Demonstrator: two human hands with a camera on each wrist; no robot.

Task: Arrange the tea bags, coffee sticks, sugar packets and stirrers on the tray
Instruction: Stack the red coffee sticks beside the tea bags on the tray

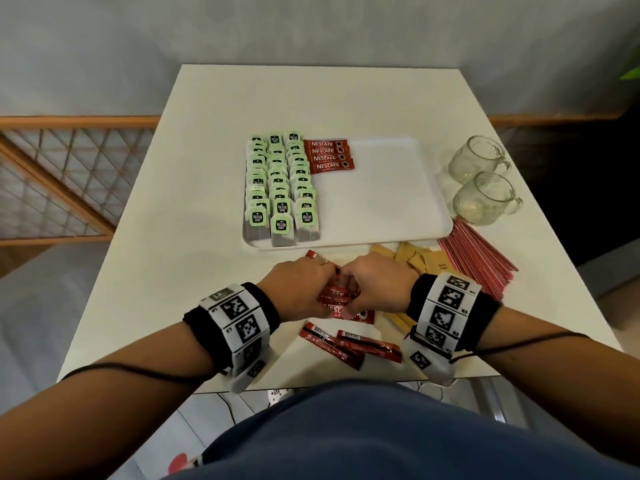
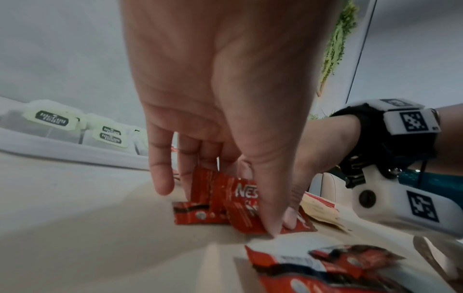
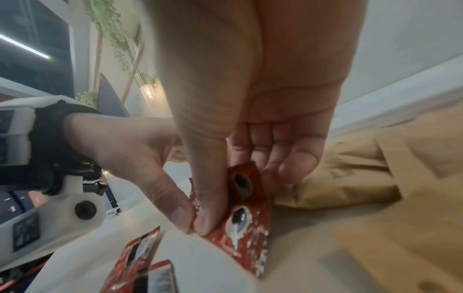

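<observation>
From my remote seat: tray [image 1: 398, 233] lies open right of the coffee sticks [image 1: 329, 156]; two glass mugs [image 1: 479, 180] and stirrers [image 1: 474, 258] crowd the table's [image 1: 214, 140] right edge, sugar packets [image 1: 412, 258] seemingly blocking the near approach.

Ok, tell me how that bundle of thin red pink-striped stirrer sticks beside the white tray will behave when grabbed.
The thin red pink-striped stirrer sticks lie loose and fanned out on the white table, so they would probably scatter or slip unless gripped around the whole bundle. Being so slender, they look light and likely a little bendy. If round, strays may roll.
</observation>
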